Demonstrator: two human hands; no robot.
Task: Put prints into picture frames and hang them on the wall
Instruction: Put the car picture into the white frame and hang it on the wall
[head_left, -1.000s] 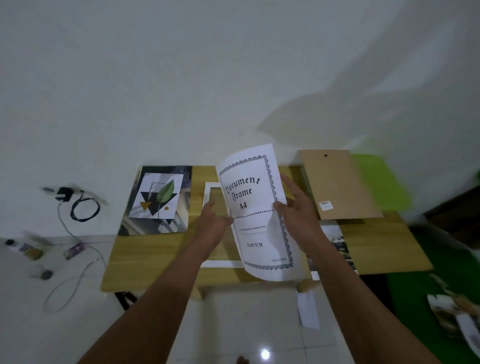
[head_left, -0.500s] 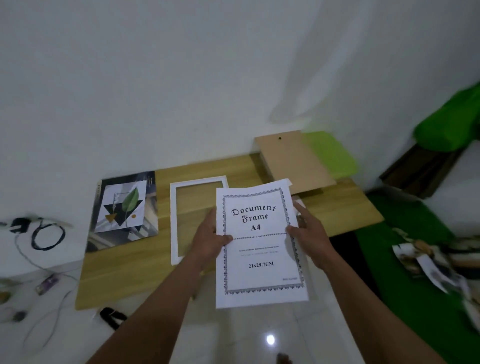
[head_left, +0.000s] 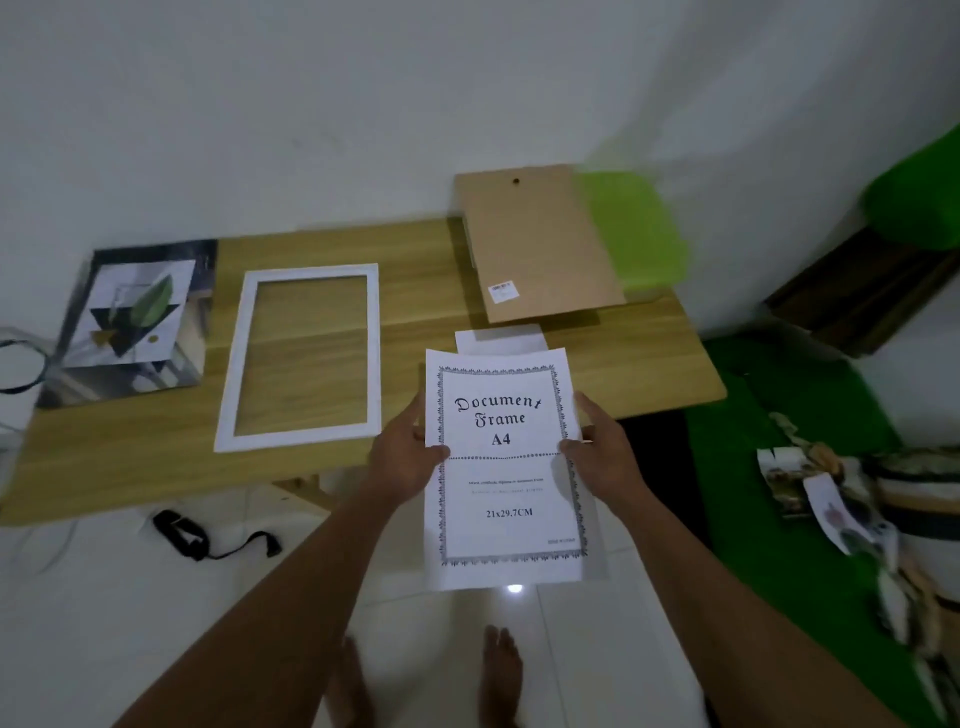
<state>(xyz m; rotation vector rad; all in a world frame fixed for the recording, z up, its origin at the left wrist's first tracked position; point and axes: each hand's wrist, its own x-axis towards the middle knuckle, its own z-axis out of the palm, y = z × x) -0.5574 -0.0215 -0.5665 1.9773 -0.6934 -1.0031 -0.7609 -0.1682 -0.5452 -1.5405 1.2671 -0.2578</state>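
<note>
I hold a white insert sheet (head_left: 506, 483) printed "Document Frame A4" flat over the table's front edge. My left hand (head_left: 405, 457) pinches its left edge and my right hand (head_left: 605, 454) pinches its right edge. An empty white picture frame (head_left: 231, 395) lies flat on the wooden table (head_left: 415, 312), left of the sheet. A leaf print (head_left: 132, 319) lies at the table's far left. The brown backing board (head_left: 535, 244) leans at the back right. Another paper (head_left: 498, 340) peeks out just beyond the sheet.
A white wall rises behind the table. A light green object (head_left: 631, 228) sits behind the backing board. Green mat (head_left: 789, 415) with loose prints (head_left: 831, 499) lies on the floor to the right. A black strap (head_left: 208, 540) and cables (head_left: 21, 364) lie at the left. My bare feet (head_left: 498, 670) stand on white tiles.
The sheet came off the frame, turned upright to face me and lowered toward the table's front edge. My view swung right and down, bringing the green mat and prints into sight.
</note>
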